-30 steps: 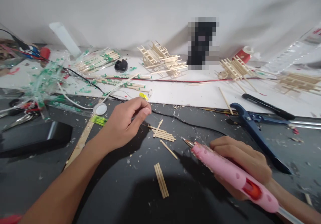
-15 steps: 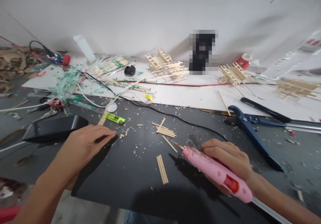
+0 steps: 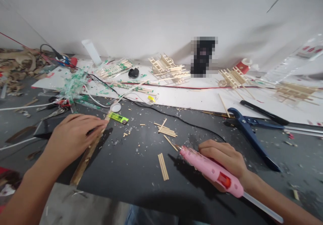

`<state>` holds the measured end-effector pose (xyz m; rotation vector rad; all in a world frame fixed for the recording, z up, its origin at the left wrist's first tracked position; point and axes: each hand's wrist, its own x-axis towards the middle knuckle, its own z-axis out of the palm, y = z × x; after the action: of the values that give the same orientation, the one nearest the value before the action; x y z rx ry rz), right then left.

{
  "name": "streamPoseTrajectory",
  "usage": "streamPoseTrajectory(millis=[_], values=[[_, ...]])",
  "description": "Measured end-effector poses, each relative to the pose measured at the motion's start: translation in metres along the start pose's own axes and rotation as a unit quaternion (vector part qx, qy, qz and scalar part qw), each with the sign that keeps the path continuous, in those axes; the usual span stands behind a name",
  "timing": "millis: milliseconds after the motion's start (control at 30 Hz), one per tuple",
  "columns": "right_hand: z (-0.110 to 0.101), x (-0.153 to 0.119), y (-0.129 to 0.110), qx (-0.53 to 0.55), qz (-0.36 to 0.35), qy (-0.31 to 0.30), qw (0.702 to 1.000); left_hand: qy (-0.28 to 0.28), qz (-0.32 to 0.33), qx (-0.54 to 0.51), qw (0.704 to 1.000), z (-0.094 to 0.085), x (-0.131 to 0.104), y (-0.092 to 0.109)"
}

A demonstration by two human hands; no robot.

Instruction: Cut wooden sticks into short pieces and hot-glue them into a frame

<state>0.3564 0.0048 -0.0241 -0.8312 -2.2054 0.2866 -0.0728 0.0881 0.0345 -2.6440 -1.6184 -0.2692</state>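
My right hand (image 3: 223, 159) is wrapped round a pink hot glue gun (image 3: 202, 164) whose clear glue stick (image 3: 263, 206) juts from the back. The nozzle points left, at the lower end of a single short wooden stick (image 3: 169, 142); whether they touch I cannot tell. Below it, a few short sticks (image 3: 163, 166) lie side by side. My left hand (image 3: 78, 132) is over a wooden strip (image 3: 84, 162) at the left, fingertips pressed together by the green lighter (image 3: 118, 118). What those fingers hold, if anything, is hidden.
More sticks (image 3: 168, 130) lie in a small pile mid-table. Small wooden cart models (image 3: 166, 67) stand on a white board (image 3: 176, 97) along the wall. Blue-handled cutters (image 3: 254, 141) lie at the right. A black cable (image 3: 181, 120) crosses the table; plastic wrappers (image 3: 75, 83) lie at left.
My left hand has moved left and away from me, onto the wooden strip. The glue gun's nozzle has come closer to the single stick. The view has shifted slightly.
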Motion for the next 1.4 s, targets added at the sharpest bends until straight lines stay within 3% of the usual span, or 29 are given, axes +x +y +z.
streamPoseTrajectory(millis=[67, 200, 300, 433, 533, 700, 767, 800, 900, 1067, 1200, 1400], values=[[0.001, 0.000, -0.001, 0.002, -0.002, -0.003, 1.000, 0.004, 0.009, 0.011, 1.000, 0.000, 0.017, 0.005], [0.001, 0.003, -0.005, 0.007, 0.009, 0.004, 1.000, -0.089, 0.096, -0.035, 0.991, 0.008, 0.053, 0.005], [0.001, 0.006, -0.007, 0.014, 0.029, 0.021, 0.999, -0.138, 0.110, -0.045, 0.983, 0.014, 0.070, -0.002], [0.001, 0.008, -0.010, 0.023, 0.032, 0.029, 0.999, -0.138, 0.125, -0.084, 0.979, 0.022, 0.078, -0.014], [0.000, 0.010, -0.013, 0.010, 0.039, 0.061, 0.997, -0.120, 0.127, -0.104, 0.979, 0.018, 0.078, -0.014], [-0.004, 0.017, -0.020, 0.003, 0.044, 0.093, 0.995, -0.012, 0.082, -0.177, 0.981, -0.003, 0.071, 0.023], [-0.004, 0.018, -0.021, 0.004, 0.051, 0.094, 0.994, 0.066, 0.062, -0.271, 0.958, -0.003, 0.065, 0.046], [-0.004, 0.018, -0.021, 0.005, 0.054, 0.094, 0.994, 0.072, 0.066, -0.328, 0.940, -0.001, 0.063, 0.058], [-0.002, 0.014, -0.021, 0.014, 0.061, 0.104, 0.993, 0.023, 0.105, -0.447, 0.888, 0.011, 0.058, 0.091], [0.001, 0.007, -0.021, 0.024, 0.067, 0.143, 0.987, -0.081, 0.099, -0.463, 0.877, 0.023, 0.066, 0.123], [-0.001, 0.005, -0.021, 0.044, 0.084, 0.139, 0.986, -0.054, 0.133, -0.413, 0.899, 0.031, 0.073, 0.131], [0.002, 0.005, -0.024, 0.052, 0.109, 0.132, 0.984, 0.014, 0.179, -0.303, 0.936, 0.041, 0.065, 0.143]])
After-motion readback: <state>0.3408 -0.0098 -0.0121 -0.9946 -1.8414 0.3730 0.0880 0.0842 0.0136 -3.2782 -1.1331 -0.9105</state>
